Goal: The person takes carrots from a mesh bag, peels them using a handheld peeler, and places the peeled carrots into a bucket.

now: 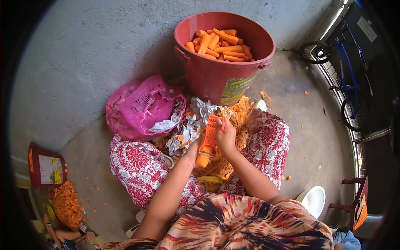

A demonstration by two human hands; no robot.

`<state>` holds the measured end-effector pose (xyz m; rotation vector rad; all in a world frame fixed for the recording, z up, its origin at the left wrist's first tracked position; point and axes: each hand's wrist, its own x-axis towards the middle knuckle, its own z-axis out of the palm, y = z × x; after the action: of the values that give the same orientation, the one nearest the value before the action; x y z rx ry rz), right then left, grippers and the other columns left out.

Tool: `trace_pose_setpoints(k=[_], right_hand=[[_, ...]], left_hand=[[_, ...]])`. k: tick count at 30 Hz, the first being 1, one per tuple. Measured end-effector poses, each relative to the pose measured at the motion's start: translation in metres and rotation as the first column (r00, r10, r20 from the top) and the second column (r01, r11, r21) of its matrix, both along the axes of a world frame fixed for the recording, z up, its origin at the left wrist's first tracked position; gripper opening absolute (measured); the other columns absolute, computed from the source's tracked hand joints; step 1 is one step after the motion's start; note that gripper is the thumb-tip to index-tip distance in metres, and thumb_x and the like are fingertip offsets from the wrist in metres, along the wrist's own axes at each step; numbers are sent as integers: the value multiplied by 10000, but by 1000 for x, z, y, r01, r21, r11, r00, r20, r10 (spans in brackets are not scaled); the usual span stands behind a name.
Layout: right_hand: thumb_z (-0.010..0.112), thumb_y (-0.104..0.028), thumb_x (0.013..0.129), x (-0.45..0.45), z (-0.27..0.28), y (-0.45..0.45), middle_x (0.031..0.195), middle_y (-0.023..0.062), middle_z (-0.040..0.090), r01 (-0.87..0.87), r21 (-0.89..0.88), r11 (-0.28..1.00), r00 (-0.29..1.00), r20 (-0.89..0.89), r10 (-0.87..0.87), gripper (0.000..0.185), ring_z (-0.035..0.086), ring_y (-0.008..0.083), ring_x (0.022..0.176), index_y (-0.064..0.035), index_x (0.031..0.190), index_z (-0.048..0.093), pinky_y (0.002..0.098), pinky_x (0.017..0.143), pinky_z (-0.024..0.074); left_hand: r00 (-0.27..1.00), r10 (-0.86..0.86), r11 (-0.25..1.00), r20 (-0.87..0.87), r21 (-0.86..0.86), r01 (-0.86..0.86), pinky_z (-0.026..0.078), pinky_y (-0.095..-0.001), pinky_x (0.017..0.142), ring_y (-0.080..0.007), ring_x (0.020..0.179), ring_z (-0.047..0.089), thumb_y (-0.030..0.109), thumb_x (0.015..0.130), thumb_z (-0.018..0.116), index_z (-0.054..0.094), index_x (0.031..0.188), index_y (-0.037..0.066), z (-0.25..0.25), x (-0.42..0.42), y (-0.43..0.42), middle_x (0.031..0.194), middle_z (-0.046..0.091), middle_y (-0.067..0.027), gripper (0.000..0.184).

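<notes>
Right in the middle of it, the right hand (226, 136) has its fingers curled round the upper part of an orange tool (211, 132) dotted with holes, and the left hand (192, 153) grasps a carrot (203, 161) from the side, some fingertips hidden underneath. The tool lies against the carrot, slanting, both held up between the knees! Below, peelings (245, 111) cover the floor, with crumpled silver paper (193, 130) just left of the tool and a pink net bag (141, 102) beside that. Beyond the hands stands a big red bucket (203, 79), peeled carrots (214, 45) heaped inside. Far left, a smaller bucket (51, 168) sits near another orange heap (68, 205); over right, a white bowl (313, 202).
</notes>
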<state>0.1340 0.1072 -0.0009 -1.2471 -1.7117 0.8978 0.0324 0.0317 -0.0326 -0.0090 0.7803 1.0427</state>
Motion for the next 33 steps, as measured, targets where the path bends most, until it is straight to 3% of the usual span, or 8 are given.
trace_pose_setpoints(k=[8, 11, 14, 18, 24, 27, 30, 33], right_hand=[[481, -89, 778, 28, -17, 57, 627, 207, 521, 296, 150, 943, 945, 98, -312, 140, 515, 328, 553, 3, 675, 455, 389, 517, 398], [461, -140, 808, 65, -31, 106, 633, 201, 529, 439, -119, 891, 884, -120, -452, 190, 525, 306, 562, 7, 688, 470, 374, 544, 406], [444, -186, 834, 55, -19, 93, 610, 195, 512, 407, 69, 911, 910, 55, -411, 237, 499, 306, 549, 4, 694, 468, 373, 549, 398], [446, -227, 840, 50, -40, 78, 580, 181, 489, 249, -107, 963, 964, 120, -236, 277, 459, 301, 519, 2, 685, 456, 372, 534, 385], [453, -234, 836, 46, -46, 64, 613, 174, 522, 58, -259, 964, 986, 164, -16, 258, 511, 301, 557, 8, 770, 515, 371, 543, 398], [444, -238, 838, 47, -54, 65, 681, 184, 559, 46, -316, 947, 965, 258, 39, 262, 556, 301, 621, 9, 806, 525, 362, 568, 421], [434, -247, 838, 39, 3, 40, 751, 200, 577, -97, -461, 882, 961, 189, 204, 274, 566, 327, 677, 9, 847, 534, 377, 602, 436], [432, -248, 834, 40, -2, 36, 763, 208, 579, -108, -414, 904, 893, 358, 271, 280, 558, 355, 705, 7, 861, 544, 394, 626, 439]], left_hand=[[955, -245, 958, -165, 113, 265, 472, -288, 447, -197, 546, 568, 502, 829, 345, 506, 978, 44, 10, 0, -2, 712, 574, -120, 508], [926, -328, 917, -185, 175, 359, 476, -280, 472, -189, 551, 568, 515, 827, 344, 480, 1010, 43, 15, -4, -17, 714, 568, -130, 524], [947, -185, 945, -261, 218, 244, 479, -269, 535, -178, 630, 570, 485, 828, 385, 438, 1090, 60, 16, -8, -14, 824, 565, -112, 503], [978, -34, 977, -206, 199, 76, 484, -290, 586, -178, 714, 577, 407, 808, 488, 428, 1123, 51, 11, -12, -9, 917, 555, -100, 479], [772, 113, 933, -625, 333, 133, 410, -266, 795, -142, 914, 507, 214, 711, 646, 416, 1146, 37, 15, -11, -5, 1023, 511, -64, 522], [782, 131, 925, -609, 360, 125, 375, -270, 842, -132, 943, 482, 139, 660, 683, 414, 1145, 35, 21, -11, -4, 1036, 503, -51, 565], [642, 283, 863, -713, 482, 154, 391, -282, 823, -159, 931, 500, 106, 617, 704, 420, 1117, 36, 23, -10, -5, 1015, 516, -68, 579], [180, 438, 809, -881, 473, 348, 414, -309, 782, -206, 887, 529, 126, 588, 710, 441, 1048, 47, 26, -13, -5, 958, 533, -92, 538]])
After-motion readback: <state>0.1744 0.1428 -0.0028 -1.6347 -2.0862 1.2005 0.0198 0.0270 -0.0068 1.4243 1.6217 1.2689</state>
